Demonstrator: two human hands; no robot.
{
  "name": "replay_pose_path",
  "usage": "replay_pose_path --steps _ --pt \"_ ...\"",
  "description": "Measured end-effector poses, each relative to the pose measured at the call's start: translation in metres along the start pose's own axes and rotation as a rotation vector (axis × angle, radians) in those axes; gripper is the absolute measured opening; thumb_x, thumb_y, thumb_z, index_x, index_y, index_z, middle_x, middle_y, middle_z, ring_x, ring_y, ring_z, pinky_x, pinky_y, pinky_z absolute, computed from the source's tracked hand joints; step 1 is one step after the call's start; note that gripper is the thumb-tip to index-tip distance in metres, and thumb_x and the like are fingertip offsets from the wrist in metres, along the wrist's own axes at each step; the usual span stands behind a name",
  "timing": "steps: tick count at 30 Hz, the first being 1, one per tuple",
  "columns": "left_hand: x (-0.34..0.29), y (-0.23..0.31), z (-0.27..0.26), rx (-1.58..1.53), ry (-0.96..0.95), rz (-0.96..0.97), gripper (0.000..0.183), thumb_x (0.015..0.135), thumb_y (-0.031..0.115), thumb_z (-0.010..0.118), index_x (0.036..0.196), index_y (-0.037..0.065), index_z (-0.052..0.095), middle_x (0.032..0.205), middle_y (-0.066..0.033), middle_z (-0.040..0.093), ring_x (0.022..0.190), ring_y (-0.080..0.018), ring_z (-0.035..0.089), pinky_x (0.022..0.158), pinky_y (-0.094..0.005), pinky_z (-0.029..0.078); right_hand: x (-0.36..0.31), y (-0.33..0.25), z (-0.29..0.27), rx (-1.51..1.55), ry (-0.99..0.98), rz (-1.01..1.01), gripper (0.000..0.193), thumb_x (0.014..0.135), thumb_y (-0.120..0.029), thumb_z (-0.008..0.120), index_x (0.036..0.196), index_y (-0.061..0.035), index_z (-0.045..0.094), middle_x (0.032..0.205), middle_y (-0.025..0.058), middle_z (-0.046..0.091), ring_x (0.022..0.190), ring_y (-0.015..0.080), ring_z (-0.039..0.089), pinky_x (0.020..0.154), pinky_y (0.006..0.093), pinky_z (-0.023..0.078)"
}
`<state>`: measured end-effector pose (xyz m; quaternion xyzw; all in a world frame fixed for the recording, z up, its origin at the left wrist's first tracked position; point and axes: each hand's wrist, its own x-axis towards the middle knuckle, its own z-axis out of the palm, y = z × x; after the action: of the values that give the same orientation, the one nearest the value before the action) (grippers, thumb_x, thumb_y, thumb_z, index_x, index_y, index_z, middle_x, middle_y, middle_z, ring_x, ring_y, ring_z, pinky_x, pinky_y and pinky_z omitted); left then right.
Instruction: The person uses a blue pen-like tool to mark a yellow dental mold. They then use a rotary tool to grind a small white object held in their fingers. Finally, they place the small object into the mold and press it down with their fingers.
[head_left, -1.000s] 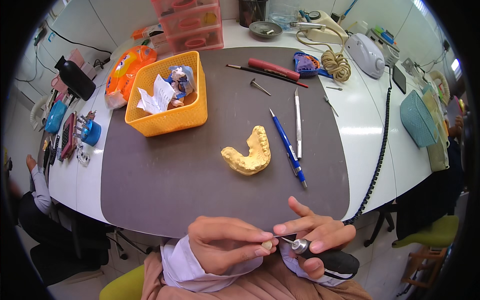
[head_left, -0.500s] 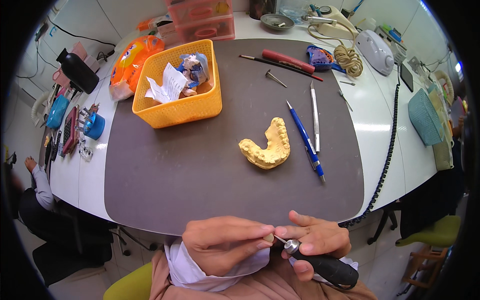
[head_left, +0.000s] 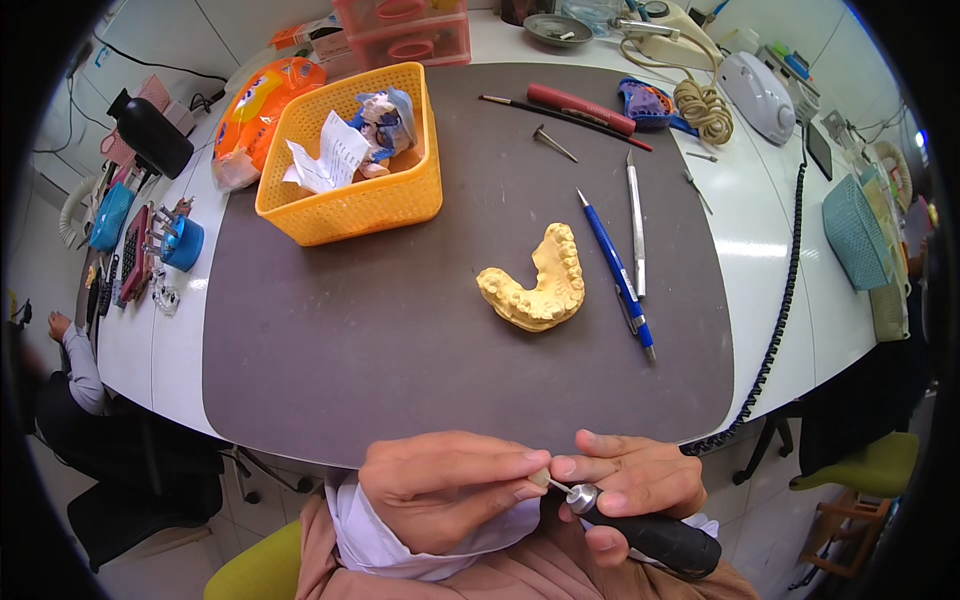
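Observation:
Between the thumb and fingers of my left hand (head_left: 450, 487) is a small pale yellowish tooth-shaped piece (head_left: 541, 477). My right hand (head_left: 640, 480) is closed around a black rotary handpiece (head_left: 650, 538) with a silver nose. Its thin bur reaches over to the small piece and seems to touch it. Both hands are close together in front of the mat's near edge, over my lap. Beyond them on the mat lies a yellow plaster dental model (head_left: 540, 288), horseshoe-shaped with a row of teeth.
Right of the model lie a blue mechanical pencil (head_left: 617, 275) and a silver craft knife (head_left: 636, 230). An orange basket (head_left: 350, 215) holding paper and wrapped pieces stands back left on the grey mat (head_left: 330, 350). A black coiled cord (head_left: 783, 300) runs down the table's right side. Another person's arm (head_left: 80, 365) shows far left.
The view has shifted slightly, so the table's things sit a little higher in the picture. My hands keep nearly the same hold, with the bur still at the small piece.

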<state>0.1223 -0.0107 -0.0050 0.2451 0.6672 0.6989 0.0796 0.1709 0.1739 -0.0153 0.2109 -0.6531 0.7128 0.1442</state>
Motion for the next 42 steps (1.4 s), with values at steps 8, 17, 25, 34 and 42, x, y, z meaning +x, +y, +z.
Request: replay_pose_path --steps 8,17,25,34,42 --pt "-0.0008 -0.0025 -0.0008 0.009 0.004 0.027 0.027 0.069 -0.006 0.071 0.095 -0.001 0.067 0.089 -0.0135 0.067 0.079 -0.0205 0.067 0.069 -0.0254 0.054 0.0022 -0.0034 0.002 0.004 0.008 0.042 0.03 0.076 -0.003 0.07 0.1 -0.0056 0.052 0.08 0.0155 0.066 0.097 0.0345 0.062 0.091 0.0487 0.045" --pt "0.002 0.0033 -0.0019 0.034 -0.019 -0.007 0.027 0.07 -0.006 0.071 0.096 0.0 0.067 0.089 -0.0133 0.067 0.079 -0.0203 0.067 0.07 -0.0254 0.054 0.0008 0.0014 0.0021 0.041 0.02 0.01 0.031 0.076 -0.003 0.07 0.1 -0.0055 0.051 0.08 0.015 0.066 0.097 0.0357 0.061 0.091 0.0511 0.044" --pt "0.0022 0.0013 -0.0017 0.041 -0.015 0.008 0.027 0.07 -0.006 0.071 0.096 -0.001 0.067 0.089 -0.0135 0.067 0.079 -0.0203 0.067 0.07 -0.0251 0.054 0.0008 0.0004 0.0027 0.007 0.019 0.01 0.029 0.077 -0.004 0.069 0.1 -0.0057 0.05 0.076 0.0138 0.066 0.095 0.0355 0.062 0.089 0.0504 0.045" --pt "0.0014 -0.0002 -0.0013 0.05 -0.006 0.022 0.027 0.069 -0.006 0.071 0.095 0.0 0.067 0.088 -0.0134 0.067 0.078 -0.0204 0.067 0.068 -0.0252 0.054 0.0016 -0.0017 0.0046 0.0 0.039 0.02 0.029 0.077 -0.004 0.068 0.099 -0.0054 0.05 0.076 0.0132 0.065 0.095 0.0356 0.062 0.09 0.0503 0.045" --pt "0.0001 -0.0029 0.0004 0.047 0.016 0.034 0.027 0.069 -0.006 0.071 0.095 0.0 0.067 0.088 -0.0132 0.067 0.078 -0.0203 0.067 0.068 -0.0251 0.054 0.0041 -0.0053 0.0015 0.001 0.004 0.052 0.029 0.076 -0.002 0.069 0.1 -0.0051 0.051 0.076 0.0135 0.066 0.095 0.0357 0.062 0.091 0.0501 0.045"
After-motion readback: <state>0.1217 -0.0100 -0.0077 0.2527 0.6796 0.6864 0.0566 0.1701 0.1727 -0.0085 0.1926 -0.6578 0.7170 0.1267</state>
